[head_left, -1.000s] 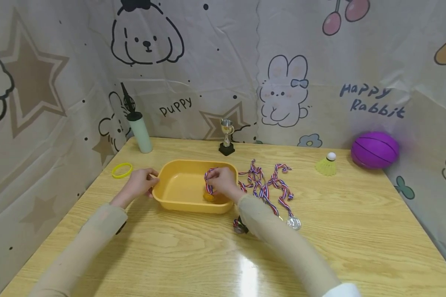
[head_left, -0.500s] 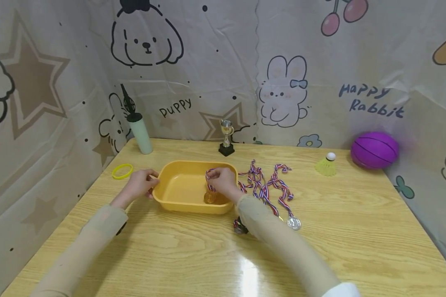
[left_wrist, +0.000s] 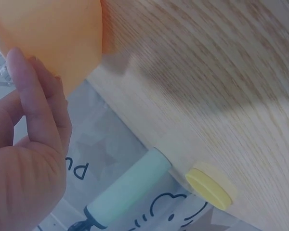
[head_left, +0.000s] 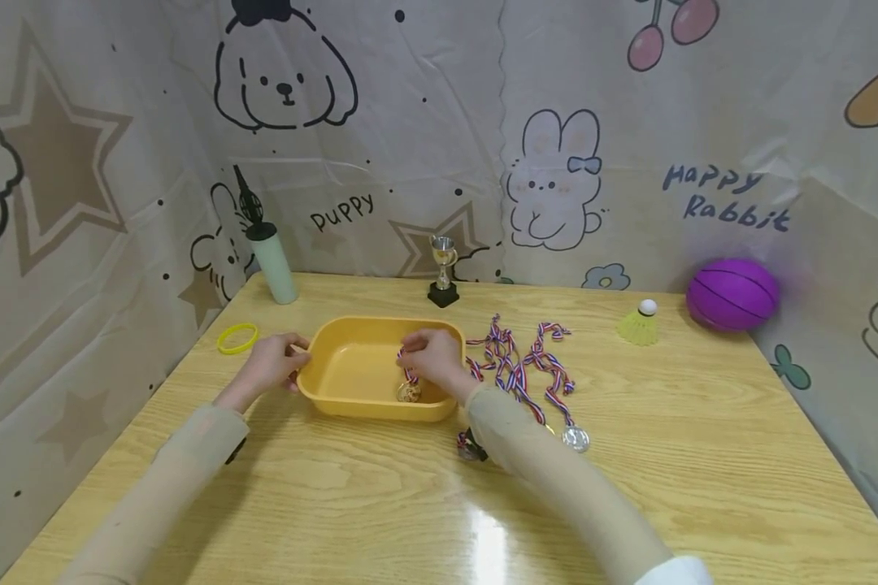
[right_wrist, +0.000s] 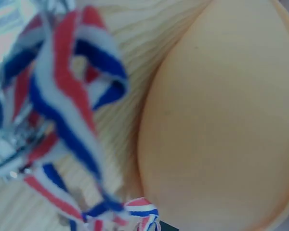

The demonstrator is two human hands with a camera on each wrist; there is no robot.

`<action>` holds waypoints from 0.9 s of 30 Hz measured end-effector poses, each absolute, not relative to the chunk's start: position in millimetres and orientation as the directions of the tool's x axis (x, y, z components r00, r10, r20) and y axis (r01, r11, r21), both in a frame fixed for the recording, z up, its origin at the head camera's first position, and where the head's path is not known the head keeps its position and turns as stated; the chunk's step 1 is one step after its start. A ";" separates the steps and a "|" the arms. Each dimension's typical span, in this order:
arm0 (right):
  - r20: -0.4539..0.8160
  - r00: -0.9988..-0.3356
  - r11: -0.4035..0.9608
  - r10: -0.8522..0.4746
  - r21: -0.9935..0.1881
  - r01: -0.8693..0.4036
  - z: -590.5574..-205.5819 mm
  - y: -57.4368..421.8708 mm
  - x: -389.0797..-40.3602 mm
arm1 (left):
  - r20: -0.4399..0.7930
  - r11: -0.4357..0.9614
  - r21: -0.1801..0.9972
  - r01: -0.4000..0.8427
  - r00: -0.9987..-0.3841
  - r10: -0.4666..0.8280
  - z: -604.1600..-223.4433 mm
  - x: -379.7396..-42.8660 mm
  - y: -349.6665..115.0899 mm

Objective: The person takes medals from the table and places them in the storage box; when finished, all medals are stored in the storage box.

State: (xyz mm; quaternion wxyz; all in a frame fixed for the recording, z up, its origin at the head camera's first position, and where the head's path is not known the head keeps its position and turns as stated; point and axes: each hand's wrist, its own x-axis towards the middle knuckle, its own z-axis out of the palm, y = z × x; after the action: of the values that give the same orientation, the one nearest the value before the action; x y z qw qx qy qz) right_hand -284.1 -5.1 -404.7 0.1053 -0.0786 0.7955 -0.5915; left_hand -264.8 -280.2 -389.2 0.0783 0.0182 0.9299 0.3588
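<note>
The left hand (head_left: pixel 274 361) pinches the left end of a yellow plastic tub (head_left: pixel 344 374); in the left wrist view its fingers (left_wrist: pixel 38 110) lie along the tub's wall. Inside the tub, at its right side, the right hand (head_left: pixel 435 357) holds the striped ribbon of a gold medal (head_left: pixel 408 393), whose disc shows just below the fingers. The right wrist view does not show that hand, only the tub's outer wall (right_wrist: pixel 216 115) and blurred striped ribbons (right_wrist: pixel 67 82). Right of the tub lie several medals on red, white and blue ribbons (head_left: pixel 515 378), one with a silver disc (head_left: pixel 575 439).
A dark medal bundle (head_left: pixel 471 446) lies by the right sleeve. Behind the tub stand a small trophy (head_left: pixel 443 272) and a green hand pump (head_left: pixel 273 264). A yellow ring (head_left: pixel 237 339) is at left; a shuttlecock (head_left: pixel 640 323) and purple ball (head_left: pixel 733 294) are at right.
The gold medal's disc has turned to show its face and shifted slightly inside the tub. The right hand's fingers have straightened a little. The left hand keeps its place on the tub.
</note>
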 end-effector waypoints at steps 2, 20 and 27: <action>-0.078 -0.965 0.283 -0.251 -0.959 0.004 -402.1 -5.5 -283.6 | -0.133 0.740 0.672 -0.024 -0.987 0.089 -388.9 -265.3 -280.3; -0.029 -0.952 0.271 -0.305 -0.961 -0.057 -340.1 80.2 -286.0 | -0.082 0.706 0.708 -0.008 -0.994 0.071 -394.3 -259.5 -288.5; -0.042 -0.961 0.345 -0.272 -0.937 -0.057 -334.4 139.0 -285.5 | -0.046 0.673 0.739 0.015 -0.996 0.073 -398.0 -257.3 -292.4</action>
State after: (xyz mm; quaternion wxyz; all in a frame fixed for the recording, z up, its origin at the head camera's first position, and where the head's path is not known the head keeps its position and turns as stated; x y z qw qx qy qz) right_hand -285.5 139.0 -334.4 0.0955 -0.1011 0.8145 -0.5632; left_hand -257.3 -292.4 -398.0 0.0359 0.0240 0.9140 0.4035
